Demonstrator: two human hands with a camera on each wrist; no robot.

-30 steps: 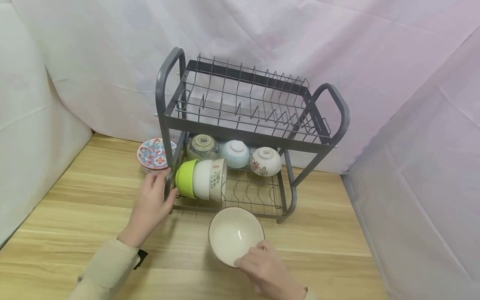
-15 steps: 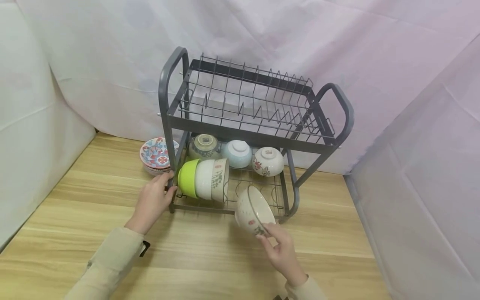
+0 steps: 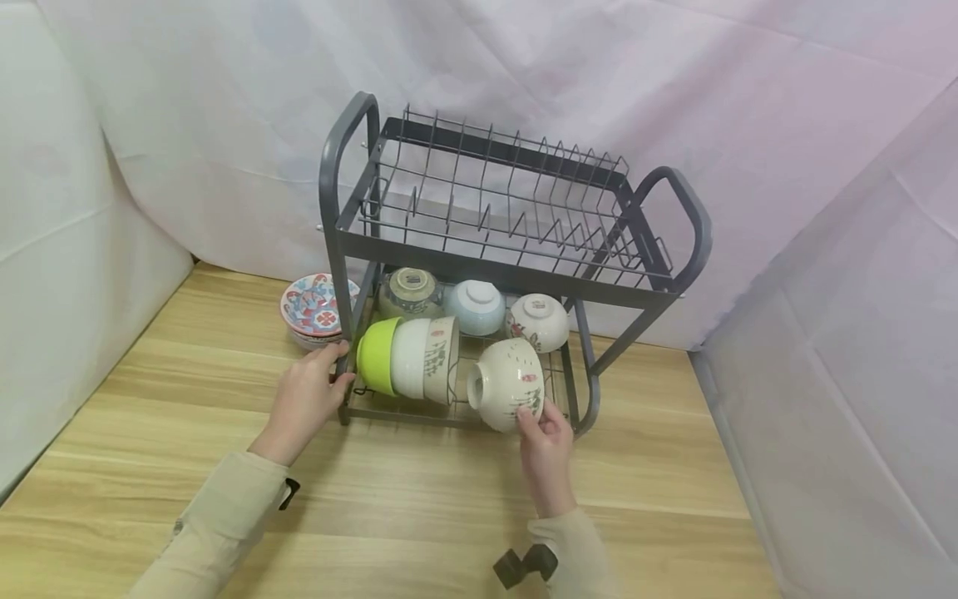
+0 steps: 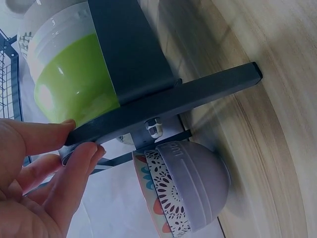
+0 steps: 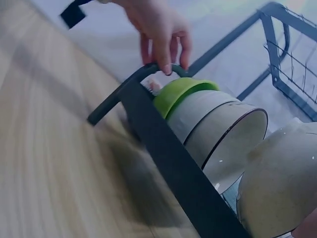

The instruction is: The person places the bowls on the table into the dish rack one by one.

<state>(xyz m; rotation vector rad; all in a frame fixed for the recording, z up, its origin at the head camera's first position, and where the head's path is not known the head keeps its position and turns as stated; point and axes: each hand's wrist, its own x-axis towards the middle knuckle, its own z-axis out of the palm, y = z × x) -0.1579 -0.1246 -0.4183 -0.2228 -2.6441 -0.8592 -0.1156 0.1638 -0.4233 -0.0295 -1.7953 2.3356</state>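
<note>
Now right hand [image 3: 545, 441] gripping red-stamped bowl [image 3: 507, 383], writing unreadable

No text can be read: the dark marks and red stamp on the held bowl [image 3: 506, 384] and its neighbour [image 3: 438, 358] are too small.

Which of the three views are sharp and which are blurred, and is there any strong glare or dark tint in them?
Head view: sharp, even soft light, no strong glare; the cream bowl in the right hand is clear. Left wrist view: dim bluish tint, wooden table streaked, left hand soft, a small highlight on the green bowl. Right wrist view: table smeared by motion, rack bar dark.
</note>
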